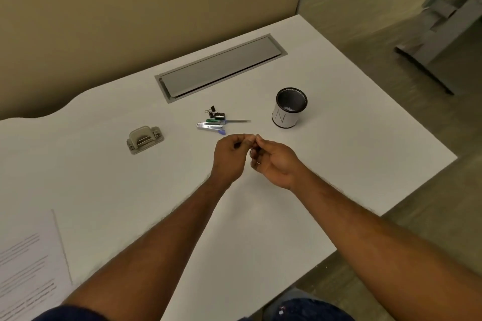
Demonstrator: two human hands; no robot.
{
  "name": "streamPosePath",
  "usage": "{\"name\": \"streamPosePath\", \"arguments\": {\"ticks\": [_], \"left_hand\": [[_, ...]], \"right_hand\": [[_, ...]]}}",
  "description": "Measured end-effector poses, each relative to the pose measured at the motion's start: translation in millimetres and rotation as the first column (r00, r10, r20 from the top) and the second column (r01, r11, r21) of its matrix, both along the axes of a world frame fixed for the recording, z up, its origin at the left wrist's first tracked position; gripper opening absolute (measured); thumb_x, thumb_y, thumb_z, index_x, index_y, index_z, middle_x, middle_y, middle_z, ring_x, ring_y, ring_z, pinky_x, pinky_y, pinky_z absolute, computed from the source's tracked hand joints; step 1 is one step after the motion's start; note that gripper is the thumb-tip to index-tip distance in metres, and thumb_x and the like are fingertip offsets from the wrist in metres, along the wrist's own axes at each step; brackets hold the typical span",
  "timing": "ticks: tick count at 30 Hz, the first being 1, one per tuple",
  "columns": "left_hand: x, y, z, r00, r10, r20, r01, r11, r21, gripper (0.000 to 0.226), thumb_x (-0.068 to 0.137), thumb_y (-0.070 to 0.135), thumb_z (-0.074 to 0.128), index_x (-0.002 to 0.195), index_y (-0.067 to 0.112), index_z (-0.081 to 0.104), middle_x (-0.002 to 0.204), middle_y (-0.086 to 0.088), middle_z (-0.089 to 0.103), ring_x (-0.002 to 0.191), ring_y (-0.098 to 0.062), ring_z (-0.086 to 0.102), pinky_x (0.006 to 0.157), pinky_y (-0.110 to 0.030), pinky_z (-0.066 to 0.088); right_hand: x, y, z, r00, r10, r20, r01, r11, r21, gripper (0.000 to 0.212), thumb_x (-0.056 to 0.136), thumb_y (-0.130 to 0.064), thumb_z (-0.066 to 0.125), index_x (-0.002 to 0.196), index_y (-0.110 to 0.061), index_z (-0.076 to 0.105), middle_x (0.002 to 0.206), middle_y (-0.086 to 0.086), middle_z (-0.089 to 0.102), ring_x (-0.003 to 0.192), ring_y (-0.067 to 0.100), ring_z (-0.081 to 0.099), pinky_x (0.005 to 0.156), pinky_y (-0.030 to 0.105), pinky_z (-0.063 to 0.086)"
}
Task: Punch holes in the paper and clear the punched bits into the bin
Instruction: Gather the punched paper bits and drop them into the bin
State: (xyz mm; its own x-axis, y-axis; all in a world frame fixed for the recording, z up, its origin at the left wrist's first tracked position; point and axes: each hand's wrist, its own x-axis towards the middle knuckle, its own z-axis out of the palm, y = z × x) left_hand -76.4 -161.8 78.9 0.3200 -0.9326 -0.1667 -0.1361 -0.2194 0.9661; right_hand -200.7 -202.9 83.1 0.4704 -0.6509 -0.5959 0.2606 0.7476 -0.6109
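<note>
Paper and punch sit left of the bin; near it my left hand and right hand, fingers curled, pinch a speck I can't identify, so I judge clearing is underway and it goes in the bin next.

Desk: showing plain white all over.
Bin: wearing white outside with a thin dark N, going black at the rim and inside.
Hole punch: looking dull grey-beige.
Paper: showing white, with grey lines of print running across.
Cable tray: sitting flat grey.
Binder clips: showing black.
Tool: carrying a green handle.
Small thing: possibly showing dark, too tiny to be sure.
Sleeve: showing dark blue.
Partition: glowing tan.
</note>
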Motion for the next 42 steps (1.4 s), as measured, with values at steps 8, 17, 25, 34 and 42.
{"name": "streamPosePath", "arguments": {"ticks": [8, 17, 25, 34, 42], "left_hand": [[-44.2, -111.4, 28.8, 0.990, -0.092, 0.110, 0.097, 0.994, -0.043, 0.021, 0.096, 0.015, 0.057, 0.095, 0.006, 0.077, 0.083, 0.000, 0.072, 0.067, 0.004, 0.061, 0.065, -0.004, 0.043], [-60.5, -189.2, 26.1, 0.895, -0.228, 0.384, 0.221, 0.973, 0.064, 0.016, 0.095, 0.015, 0.056, 0.084, 0.010, 0.066, 0.087, -0.002, 0.066, 0.077, -0.014, 0.061, 0.056, -0.011, 0.040], [-50.4, -214.0, 21.1, 0.604, -0.425, 0.674, 0.391, 0.895, 0.214, 0.024, 0.092, 0.006, 0.056, 0.108, 0.007, 0.073, 0.109, -0.013, 0.071, 0.096, -0.028, 0.065, 0.078, -0.037, 0.055], [-45.9, -217.8, 24.2, 0.438, -0.417, 0.797, 0.389, 0.886, 0.250, 0.023, 0.087, 0.012, 0.066, 0.104, 0.025, 0.075, 0.106, -0.004, 0.071, 0.093, -0.026, 0.065, 0.069, -0.032, 0.047], [-42.7, -213.6, 19.7, 0.422, -0.434, 0.796, 0.404, 0.876, 0.263, 0.031, 0.088, 0.008, 0.062, 0.111, 0.026, 0.071, 0.109, -0.005, 0.070, 0.097, -0.028, 0.064, 0.080, -0.039, 0.055]], "right_hand": [[-36.6, -96.1, 30.1, 0.977, -0.191, -0.089, 0.185, 0.980, -0.073, 0.015, 0.099, -0.015, 0.051, 0.102, -0.009, 0.064, 0.078, 0.001, 0.060, 0.069, 0.008, 0.056, 0.066, 0.023, 0.046], [-65.2, -175.9, 30.5, 0.753, -0.213, -0.623, -0.173, 0.849, -0.499, 0.018, 0.089, -0.002, 0.058, 0.093, 0.011, 0.069, 0.074, 0.014, 0.060, 0.065, 0.016, 0.052, 0.061, 0.023, 0.046], [-72.9, -205.1, 22.4, 0.397, -0.246, -0.884, -0.754, 0.461, -0.467, 0.022, 0.091, -0.004, 0.053, 0.100, -0.005, 0.073, 0.106, 0.010, 0.072, 0.097, 0.023, 0.065, 0.088, 0.035, 0.053], [-77.4, -205.9, 27.6, 0.267, -0.327, -0.906, -0.849, 0.364, -0.382, 0.014, 0.086, -0.009, 0.062, 0.095, -0.012, 0.072, 0.100, 0.004, 0.073, 0.089, 0.025, 0.066, 0.084, 0.041, 0.054], [-79.5, -201.2, 31.7, 0.281, -0.337, -0.899, -0.853, 0.343, -0.395, 0.024, 0.090, -0.006, 0.056, 0.106, -0.011, 0.073, 0.109, 0.008, 0.073, 0.096, 0.026, 0.067, 0.089, 0.039, 0.054]]}}
